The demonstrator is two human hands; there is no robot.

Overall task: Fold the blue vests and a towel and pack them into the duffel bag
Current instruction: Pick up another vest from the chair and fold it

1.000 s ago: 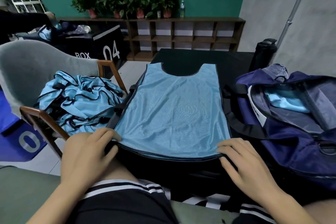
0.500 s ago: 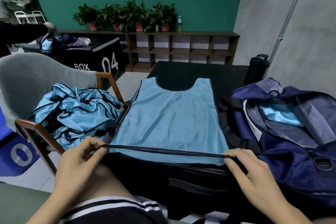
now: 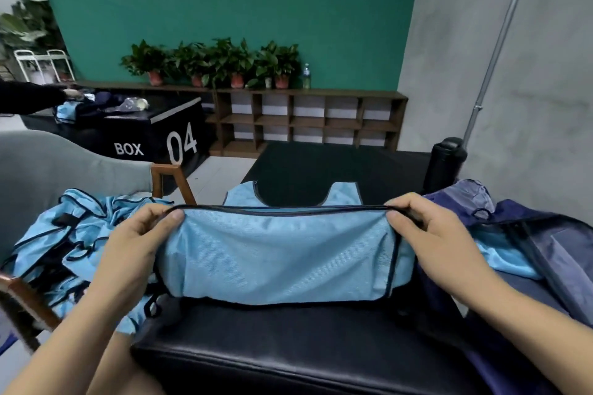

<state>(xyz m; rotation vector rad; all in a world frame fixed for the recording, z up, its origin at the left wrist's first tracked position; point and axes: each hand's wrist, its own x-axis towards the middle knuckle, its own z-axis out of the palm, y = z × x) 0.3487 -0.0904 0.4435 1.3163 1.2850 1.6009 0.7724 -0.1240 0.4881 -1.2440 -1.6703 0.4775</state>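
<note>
Black padded bench [image 3: 288, 346] sits nearest. Over it, the left hand [image 3: 134, 244] and right hand [image 3: 439, 240] each pinch a hem corner of a blue vest [image 3: 279, 253], held raised. Left of the bench, more vests [image 3: 80, 234] are heaped on a chair [image 3: 48, 163]. Right of it, the duffel bag [image 3: 519, 212] gapes open.

Vest hem [image 3: 279, 209] now aloft, halfway forward

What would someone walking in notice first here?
The blue vest at centre, its hem held up above the black bench, with the left hand and right hand pinching its corners. A heap of vests fills the chair at left; the open bag sits at right.
</note>
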